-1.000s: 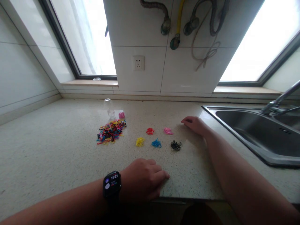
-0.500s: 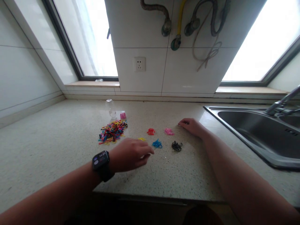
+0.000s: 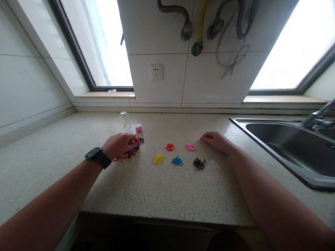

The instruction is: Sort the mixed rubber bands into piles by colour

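Observation:
My left hand (image 3: 119,145), with a black watch on the wrist, lies over a mixed pile of small colourful rubber bands (image 3: 133,151); its fingertips are down among them and hide most of the pile. To the right sit small sorted heaps: yellow (image 3: 158,159), blue (image 3: 177,161), black (image 3: 199,163), red (image 3: 170,147) and pink (image 3: 190,147). My right hand (image 3: 216,140) rests flat on the speckled counter (image 3: 162,188) just right of the pink heap, holding nothing.
A clear glass jar (image 3: 125,121) lies behind the mixed pile with a pink lid (image 3: 138,129) beside it. A steel sink (image 3: 293,150) with a faucet (image 3: 318,116) fills the right side. Tiled wall, socket and hoses stand behind.
My left hand has gone from the counter's near edge forward and left, past the yellow heap, onto the mixed pile. My right hand has stayed in place.

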Available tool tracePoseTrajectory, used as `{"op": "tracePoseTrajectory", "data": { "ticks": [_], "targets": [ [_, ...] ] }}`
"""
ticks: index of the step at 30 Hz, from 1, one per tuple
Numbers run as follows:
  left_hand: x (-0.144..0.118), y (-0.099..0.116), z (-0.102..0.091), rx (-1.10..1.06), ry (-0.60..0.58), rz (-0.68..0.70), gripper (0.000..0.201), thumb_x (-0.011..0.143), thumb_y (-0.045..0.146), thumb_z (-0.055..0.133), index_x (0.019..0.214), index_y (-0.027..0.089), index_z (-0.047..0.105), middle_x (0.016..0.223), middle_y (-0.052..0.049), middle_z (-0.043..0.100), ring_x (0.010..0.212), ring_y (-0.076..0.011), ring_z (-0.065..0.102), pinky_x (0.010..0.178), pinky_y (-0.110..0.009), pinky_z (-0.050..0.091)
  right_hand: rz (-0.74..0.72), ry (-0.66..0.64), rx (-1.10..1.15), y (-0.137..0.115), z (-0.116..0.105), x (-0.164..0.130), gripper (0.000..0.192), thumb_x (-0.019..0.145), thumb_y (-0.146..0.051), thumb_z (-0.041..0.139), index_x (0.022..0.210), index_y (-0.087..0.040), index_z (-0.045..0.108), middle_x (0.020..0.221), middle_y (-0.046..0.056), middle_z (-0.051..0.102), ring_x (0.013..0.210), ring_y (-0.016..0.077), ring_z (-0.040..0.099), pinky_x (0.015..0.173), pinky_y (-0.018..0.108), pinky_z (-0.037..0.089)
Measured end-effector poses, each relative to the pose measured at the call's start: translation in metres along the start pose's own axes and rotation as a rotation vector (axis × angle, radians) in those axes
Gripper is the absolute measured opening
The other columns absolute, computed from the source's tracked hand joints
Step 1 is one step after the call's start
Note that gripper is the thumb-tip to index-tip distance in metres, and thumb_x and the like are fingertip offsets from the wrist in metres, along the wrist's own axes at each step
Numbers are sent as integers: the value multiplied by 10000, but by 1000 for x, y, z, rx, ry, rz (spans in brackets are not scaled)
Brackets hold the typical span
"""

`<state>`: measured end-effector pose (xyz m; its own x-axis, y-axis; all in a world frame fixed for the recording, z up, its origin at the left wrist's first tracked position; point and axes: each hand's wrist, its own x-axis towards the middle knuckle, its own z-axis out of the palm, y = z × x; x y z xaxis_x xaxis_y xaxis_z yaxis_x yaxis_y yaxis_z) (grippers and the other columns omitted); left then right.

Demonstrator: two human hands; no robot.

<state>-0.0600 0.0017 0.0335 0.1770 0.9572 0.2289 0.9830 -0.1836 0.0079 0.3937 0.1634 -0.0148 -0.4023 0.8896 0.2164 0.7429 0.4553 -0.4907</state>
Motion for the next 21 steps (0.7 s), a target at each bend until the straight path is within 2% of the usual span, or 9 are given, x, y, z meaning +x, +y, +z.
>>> {"op": "tracePoseTrajectory", "data": {
  "ticks": [4,13,21],
  "targets": [
    [-1,-1,2,45,-24,-42,297,896,462,533,926,235,722,795,-48,675,652,-159,551,579,-270,274,-13,1,-2,3,1,1,281,894,-407,562,941,-193,737,951,71,734,856,214,665,807,344,492],
    [0,-5,0,45,-50,-89,309,891,484,535,952,262,739,828,-46,686,688,-172,579,579,-276,284,-20,-7,4,4,0,2,289,889,-421,565,940,-193,736,951,79,733,855,221,665,804,349,499],
    [-1,17,-15,13,8,-13,303,912,485,539,952,241,715,803,-39,677,682,-167,577,595,-283,301,-14,-13,-5,4,1,2,286,881,-418,565,947,-195,732,949,77,732,850,222,658,803,355,494]
  ]
}}
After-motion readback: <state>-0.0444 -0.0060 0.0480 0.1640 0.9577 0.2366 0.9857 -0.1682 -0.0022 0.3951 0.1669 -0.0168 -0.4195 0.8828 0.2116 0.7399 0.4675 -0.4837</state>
